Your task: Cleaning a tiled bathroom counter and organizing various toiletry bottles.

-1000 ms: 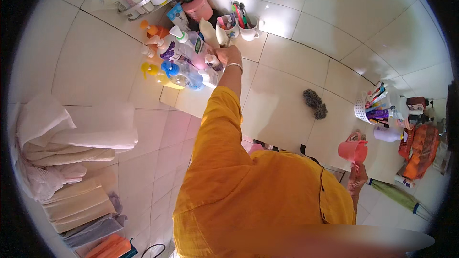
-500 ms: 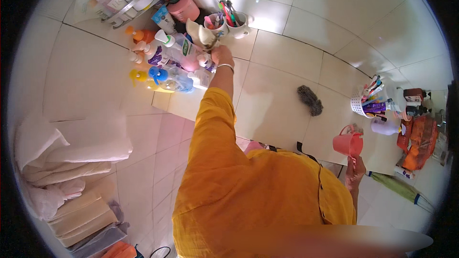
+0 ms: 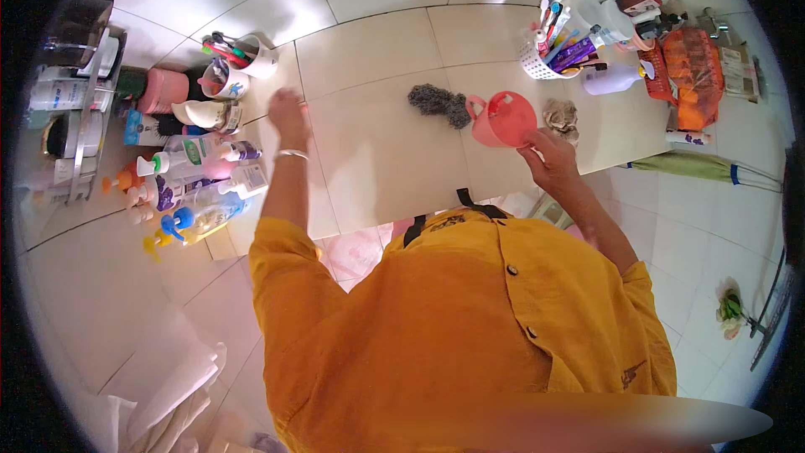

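Note:
My right hand [image 3: 549, 158] grips a red plastic mug [image 3: 511, 120] by its near right side. The mug is held tilted over the pale tiled counter, and its loop handle points left. Just left of the mug lies a grey scouring pad [image 3: 438, 105], and a crumpled beige cloth [image 3: 561, 120] is beside my right fingers. My left hand [image 3: 288, 114], with a white band on its wrist, is over the counter's left part. Its fingers look curled, and what they may hold is hidden. Close to its left stand pump bottles [image 3: 197, 155] and a cream-coloured container [image 3: 197, 114].
Two white cups [image 3: 257, 57] with brushes stand at the back left. A metal shelf [image 3: 90, 117] of jars hangs on the far left wall. At the back right are a white basket [image 3: 541, 63] of toothbrushes, a lilac bottle [image 3: 612, 80] and an orange bag [image 3: 698, 75].
My view has turned to the right. My left hand has drawn away from the bottles and containers. My right hand has brought the red mug in over the counter, beside the scouring pad.

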The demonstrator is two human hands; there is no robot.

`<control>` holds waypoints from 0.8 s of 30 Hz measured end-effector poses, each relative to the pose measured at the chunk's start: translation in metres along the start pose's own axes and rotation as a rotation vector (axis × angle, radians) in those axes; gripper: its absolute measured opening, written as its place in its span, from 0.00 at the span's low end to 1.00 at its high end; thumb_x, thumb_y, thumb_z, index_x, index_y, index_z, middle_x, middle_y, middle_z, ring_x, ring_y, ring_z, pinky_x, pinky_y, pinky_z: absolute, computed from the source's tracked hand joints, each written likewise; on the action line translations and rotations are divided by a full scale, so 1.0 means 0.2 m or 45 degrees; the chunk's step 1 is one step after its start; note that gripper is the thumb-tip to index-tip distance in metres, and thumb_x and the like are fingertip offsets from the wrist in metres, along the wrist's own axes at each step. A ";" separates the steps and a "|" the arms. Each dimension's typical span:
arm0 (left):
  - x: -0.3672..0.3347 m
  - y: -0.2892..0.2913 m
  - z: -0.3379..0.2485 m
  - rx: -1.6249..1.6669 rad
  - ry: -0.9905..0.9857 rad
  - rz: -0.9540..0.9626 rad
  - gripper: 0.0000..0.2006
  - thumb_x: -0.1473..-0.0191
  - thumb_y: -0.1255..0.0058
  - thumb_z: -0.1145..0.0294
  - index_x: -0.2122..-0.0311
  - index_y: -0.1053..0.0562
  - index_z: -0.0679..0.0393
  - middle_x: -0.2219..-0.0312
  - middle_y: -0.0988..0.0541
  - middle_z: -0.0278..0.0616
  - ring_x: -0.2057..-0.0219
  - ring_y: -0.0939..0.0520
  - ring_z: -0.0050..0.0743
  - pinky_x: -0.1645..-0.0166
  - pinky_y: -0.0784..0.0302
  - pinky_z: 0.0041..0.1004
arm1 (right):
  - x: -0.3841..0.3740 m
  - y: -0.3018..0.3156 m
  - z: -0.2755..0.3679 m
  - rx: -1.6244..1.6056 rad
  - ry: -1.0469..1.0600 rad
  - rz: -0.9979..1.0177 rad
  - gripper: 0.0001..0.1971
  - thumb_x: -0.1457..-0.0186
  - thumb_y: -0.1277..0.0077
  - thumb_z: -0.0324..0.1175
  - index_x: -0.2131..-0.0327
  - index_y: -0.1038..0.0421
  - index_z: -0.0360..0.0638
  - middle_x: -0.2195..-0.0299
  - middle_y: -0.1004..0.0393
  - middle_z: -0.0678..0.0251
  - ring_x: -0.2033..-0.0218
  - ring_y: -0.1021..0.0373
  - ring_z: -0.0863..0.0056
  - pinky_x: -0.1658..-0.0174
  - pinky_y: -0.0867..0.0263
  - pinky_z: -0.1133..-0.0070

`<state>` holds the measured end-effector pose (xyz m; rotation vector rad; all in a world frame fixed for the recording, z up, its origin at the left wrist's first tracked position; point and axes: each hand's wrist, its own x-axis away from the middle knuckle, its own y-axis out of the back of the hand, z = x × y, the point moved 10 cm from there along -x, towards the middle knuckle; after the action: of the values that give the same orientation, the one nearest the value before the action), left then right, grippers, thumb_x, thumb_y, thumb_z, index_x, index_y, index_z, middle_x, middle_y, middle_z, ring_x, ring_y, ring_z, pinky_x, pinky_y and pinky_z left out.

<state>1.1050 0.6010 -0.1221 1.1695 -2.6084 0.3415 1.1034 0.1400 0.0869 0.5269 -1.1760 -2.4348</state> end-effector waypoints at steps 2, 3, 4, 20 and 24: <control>0.36 -0.27 -0.08 -0.133 0.005 0.401 0.20 0.51 0.52 0.67 0.51 0.35 0.57 0.63 0.27 0.36 0.67 0.24 0.26 0.67 0.27 0.23 | -0.05 -0.05 0.11 0.066 0.137 0.030 0.09 0.56 0.47 0.27 0.68 0.32 0.41 0.73 0.29 0.59 0.72 0.30 0.62 0.72 0.33 0.73; 0.53 -0.38 -0.13 -0.281 -0.077 0.562 0.19 0.51 0.52 0.69 0.52 0.33 0.57 0.61 0.27 0.36 0.67 0.23 0.26 0.66 0.27 0.21 | -0.08 -0.08 0.17 0.122 0.214 0.061 0.09 0.56 0.47 0.27 0.68 0.32 0.42 0.72 0.29 0.60 0.71 0.30 0.62 0.72 0.33 0.73; 0.67 -0.47 -0.16 -0.417 -0.233 0.689 0.18 0.52 0.51 0.72 0.53 0.33 0.58 0.62 0.28 0.38 0.68 0.24 0.25 0.66 0.26 0.23 | -0.10 -0.11 0.22 0.178 0.296 0.092 0.10 0.56 0.47 0.28 0.67 0.33 0.43 0.70 0.29 0.60 0.70 0.30 0.62 0.72 0.33 0.73; 0.95 -0.41 -0.32 -0.594 -0.218 0.982 0.08 0.48 0.53 0.70 0.71 0.28 0.64 0.75 0.24 0.39 0.72 0.23 0.21 0.66 0.27 0.21 | -0.29 -0.27 0.45 -0.177 0.376 0.288 0.20 0.55 0.49 0.26 0.55 0.37 0.42 0.62 0.31 0.58 0.67 0.30 0.64 0.66 0.32 0.74; 0.67 -0.04 -0.32 -0.363 -0.343 0.386 0.09 0.48 0.54 0.69 0.72 0.27 0.65 0.79 0.24 0.40 0.76 0.25 0.22 0.70 0.29 0.22 | -0.24 -0.31 0.32 -0.136 0.348 0.381 0.22 0.53 0.50 0.25 0.52 0.39 0.42 0.59 0.32 0.57 0.68 0.29 0.65 0.66 0.32 0.74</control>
<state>1.0350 0.5235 -0.0162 0.7715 -2.9464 -0.1424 1.1020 0.2418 0.0818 0.5837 -0.9321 -2.0813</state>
